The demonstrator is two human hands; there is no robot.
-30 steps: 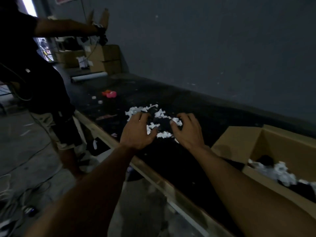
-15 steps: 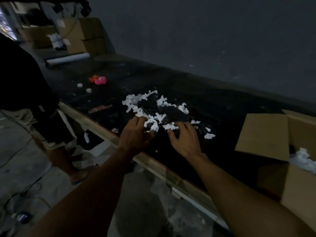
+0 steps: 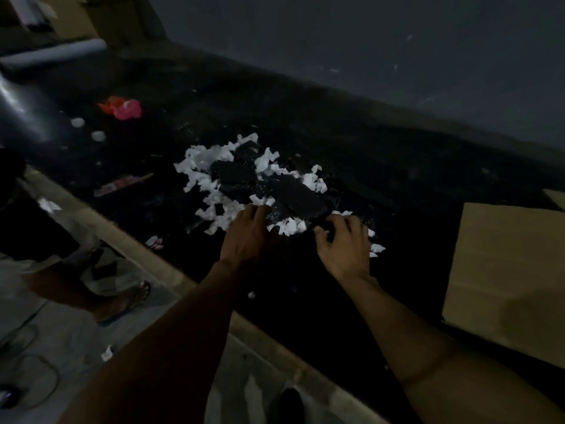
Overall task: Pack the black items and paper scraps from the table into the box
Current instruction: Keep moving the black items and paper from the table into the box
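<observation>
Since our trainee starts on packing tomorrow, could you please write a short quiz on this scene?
1. True or false: the heap of paper scraps lies inside the cardboard box.
2. Where is the pink object? A) in the box B) on the table, beyond and left of the scraps C) in a hand.
3. Fill in: the left hand and right hand are at the heap's ___ edge (near or far).
Key: 1 false; 2 B; 3 near.
</observation>
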